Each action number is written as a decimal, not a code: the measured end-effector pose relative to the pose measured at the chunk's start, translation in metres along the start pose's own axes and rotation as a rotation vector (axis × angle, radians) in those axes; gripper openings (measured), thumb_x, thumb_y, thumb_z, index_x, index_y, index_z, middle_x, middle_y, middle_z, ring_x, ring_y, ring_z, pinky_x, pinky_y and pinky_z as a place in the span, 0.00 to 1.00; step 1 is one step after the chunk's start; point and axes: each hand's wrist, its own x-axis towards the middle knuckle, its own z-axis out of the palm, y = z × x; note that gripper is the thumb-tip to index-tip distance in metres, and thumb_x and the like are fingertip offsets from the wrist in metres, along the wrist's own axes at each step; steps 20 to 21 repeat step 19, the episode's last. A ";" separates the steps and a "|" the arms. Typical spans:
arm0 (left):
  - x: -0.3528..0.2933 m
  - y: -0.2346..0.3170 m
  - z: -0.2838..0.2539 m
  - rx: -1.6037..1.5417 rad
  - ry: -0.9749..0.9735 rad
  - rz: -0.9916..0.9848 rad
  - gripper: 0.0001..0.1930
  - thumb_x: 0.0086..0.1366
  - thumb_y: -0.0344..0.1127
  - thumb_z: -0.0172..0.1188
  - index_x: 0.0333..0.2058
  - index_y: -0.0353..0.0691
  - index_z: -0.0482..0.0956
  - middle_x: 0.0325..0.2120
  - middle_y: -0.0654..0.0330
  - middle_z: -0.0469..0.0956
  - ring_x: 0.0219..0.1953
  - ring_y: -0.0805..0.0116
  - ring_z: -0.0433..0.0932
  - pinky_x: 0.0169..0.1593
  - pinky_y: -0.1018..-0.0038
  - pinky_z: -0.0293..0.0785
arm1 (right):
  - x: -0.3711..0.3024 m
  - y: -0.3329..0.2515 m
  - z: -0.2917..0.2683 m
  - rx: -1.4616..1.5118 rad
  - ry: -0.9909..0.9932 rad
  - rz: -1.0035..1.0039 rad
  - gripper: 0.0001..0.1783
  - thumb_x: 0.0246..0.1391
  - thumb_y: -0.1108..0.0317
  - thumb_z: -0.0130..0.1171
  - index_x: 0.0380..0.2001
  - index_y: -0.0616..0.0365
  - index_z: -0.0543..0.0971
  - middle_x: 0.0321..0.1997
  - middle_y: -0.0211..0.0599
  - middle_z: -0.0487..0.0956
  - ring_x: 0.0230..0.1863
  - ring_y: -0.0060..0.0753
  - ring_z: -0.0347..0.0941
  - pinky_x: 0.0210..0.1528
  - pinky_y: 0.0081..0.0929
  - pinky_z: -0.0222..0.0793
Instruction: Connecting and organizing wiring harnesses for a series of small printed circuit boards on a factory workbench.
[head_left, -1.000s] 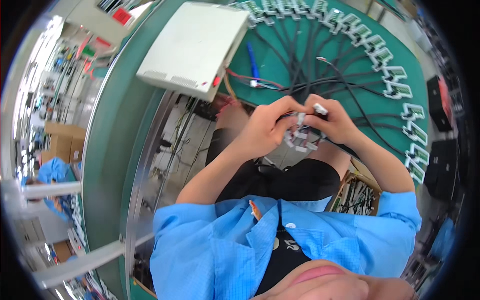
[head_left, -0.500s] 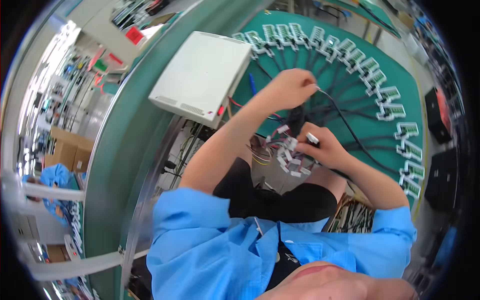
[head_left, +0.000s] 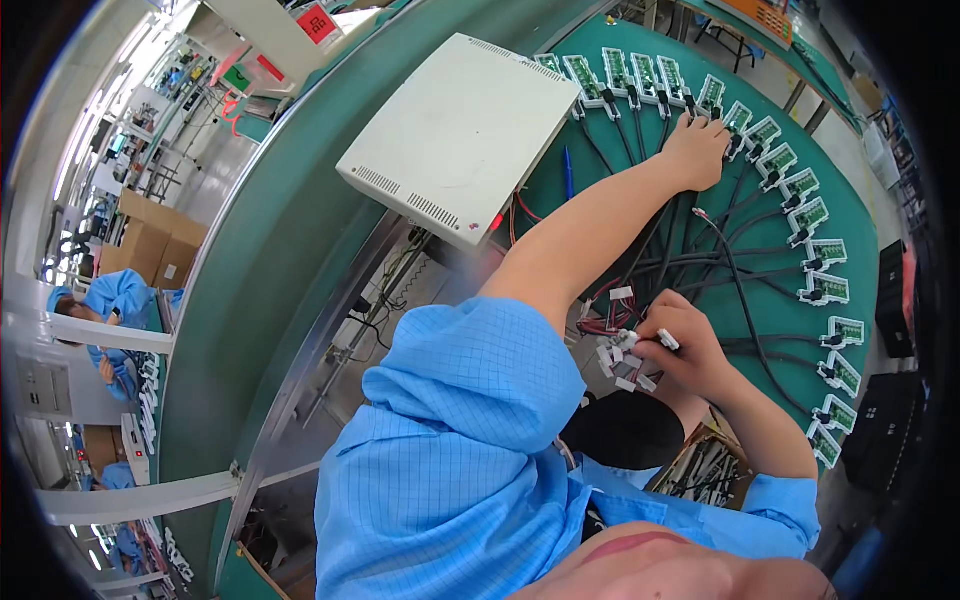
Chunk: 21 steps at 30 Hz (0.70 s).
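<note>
My left hand point(head_left: 697, 152) is stretched to the far row of green circuit boards in clear housings point(head_left: 710, 93). Its fingers curl down at the black cable ends beside one board; what they grip is hidden under them. Nearer to me, my right hand point(head_left: 688, 345) is closed around white plug connectors point(head_left: 624, 352) on thin wires, with one white connector point(head_left: 668, 339) sticking out between its fingers. A black cable point(head_left: 741, 280) lies between the hands, its bare-wire end on the green mat. Other black cables point(head_left: 690, 260) fan out from near my right hand to the boards.
To the left stands a large cream metal box point(head_left: 460, 130), with a blue pen point(head_left: 568, 172) beside it on the green table point(head_left: 800, 330). Below the right forearm sits a carton of long thin parts point(head_left: 705, 470). Black cases point(head_left: 880, 430) stand beyond the table's right edge.
My left hand has let go of the black cable's end and reached away to the far boards. That cable now lies on the mat. My right hand still holds the connectors.
</note>
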 end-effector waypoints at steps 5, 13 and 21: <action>0.003 0.006 -0.008 0.044 -0.069 -0.032 0.24 0.57 0.38 0.57 0.53 0.38 0.73 0.51 0.54 0.71 0.56 0.52 0.69 0.59 0.51 0.61 | 0.000 -0.001 -0.001 -0.032 -0.020 -0.024 0.10 0.43 0.71 0.70 0.28 0.58 0.78 0.25 0.33 0.74 0.31 0.41 0.67 0.37 0.35 0.63; 0.017 0.013 -0.026 0.168 -0.145 0.030 0.25 0.46 0.47 0.62 0.39 0.33 0.83 0.44 0.41 0.75 0.51 0.45 0.74 0.58 0.44 0.64 | -0.001 0.010 -0.002 -0.057 0.004 -0.021 0.09 0.43 0.70 0.68 0.26 0.59 0.77 0.23 0.34 0.72 0.30 0.44 0.66 0.35 0.37 0.62; 0.026 -0.054 0.005 0.210 -0.277 0.054 0.13 0.39 0.45 0.67 0.24 0.47 0.85 0.27 0.59 0.83 0.40 0.61 0.81 0.50 0.53 0.71 | -0.001 0.013 0.011 -0.003 0.011 0.031 0.08 0.43 0.69 0.65 0.23 0.58 0.75 0.22 0.37 0.70 0.30 0.41 0.64 0.35 0.36 0.61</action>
